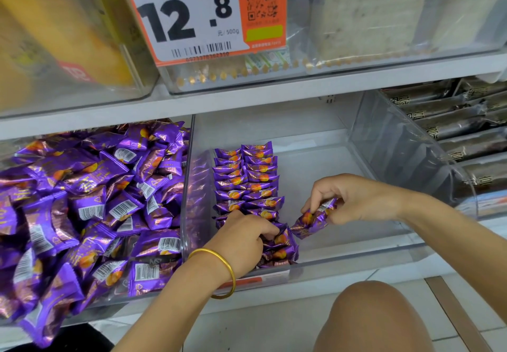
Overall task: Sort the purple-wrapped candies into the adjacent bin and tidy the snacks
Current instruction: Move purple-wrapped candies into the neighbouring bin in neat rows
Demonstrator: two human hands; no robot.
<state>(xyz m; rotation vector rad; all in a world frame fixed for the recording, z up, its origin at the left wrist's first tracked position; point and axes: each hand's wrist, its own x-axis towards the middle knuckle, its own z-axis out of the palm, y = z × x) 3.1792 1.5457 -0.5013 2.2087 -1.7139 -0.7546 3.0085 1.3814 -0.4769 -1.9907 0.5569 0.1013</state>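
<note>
1. Reaching into the clear middle bin [343,258] on the lower shelf, both hands work at the near end of a stack of purple-wrapped candies.
2. The left hand [241,244], with a gold bangle [225,266] on its wrist, lies palm down over the front of the neat rows [247,184]; its fingers are curled and press on the nearest candies, so it is closed around or against them, though how many it grips cannot be told.
3. The right hand [354,200] pinches one loose candy [311,221] between thumb and fingertips, held just above the bin floor and just beside the front of the rows.
4. The rows stand as two side-by-side columns of wrappers running from the front of the bin toward the back, against its left wall; the right part of the bin floor is bare.
5. The bin on the left [82,209] is heaped with the same purple candies in a loose pile, some showing barcodes.
6. To the right, another clear bin holds dark wrapped bars [452,126].
7. On the shelf above hang a price tag [197,14] reading 12.8 and further clear bins of snacks.
8. A bare knee [367,318] shows at the bottom, above a tiled floor.
</note>
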